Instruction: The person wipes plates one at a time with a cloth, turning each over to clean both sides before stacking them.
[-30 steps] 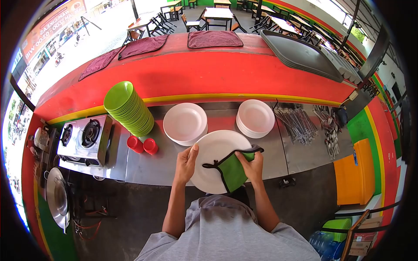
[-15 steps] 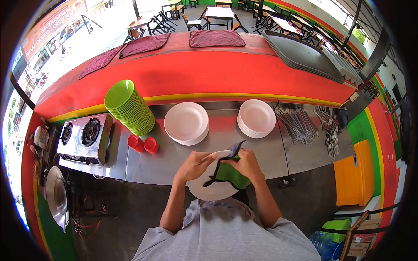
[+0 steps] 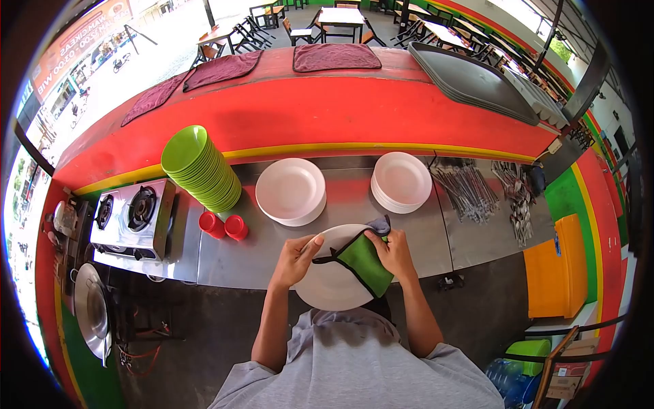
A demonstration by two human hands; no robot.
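A white plate (image 3: 327, 286) is held in front of my chest, at the near edge of the steel counter. My left hand (image 3: 297, 261) grips its left rim, thumb on the upper face. Over the plate's right side lies a green cloth (image 3: 366, 262) with black edging and a grey underside. My right hand (image 3: 392, 254) is closed on the cloth at the plate's right rim, thumb on top. Beyond my hands stand two stacks of white plates, a left stack (image 3: 291, 191) and a right stack (image 3: 402, 180).
Green bowls (image 3: 204, 170) rise in a leaning stack beside two red cups (image 3: 223, 225). A gas stove (image 3: 133, 218) sits at the left end of the steel counter (image 3: 238, 262). Cutlery (image 3: 470, 194) lies at the right. Dark trays (image 3: 470, 85) rest on the red ledge.
The plate has turned to show more of its face. The cloth has swung down and flatter across its right side, and my right hand has shifted slightly right.
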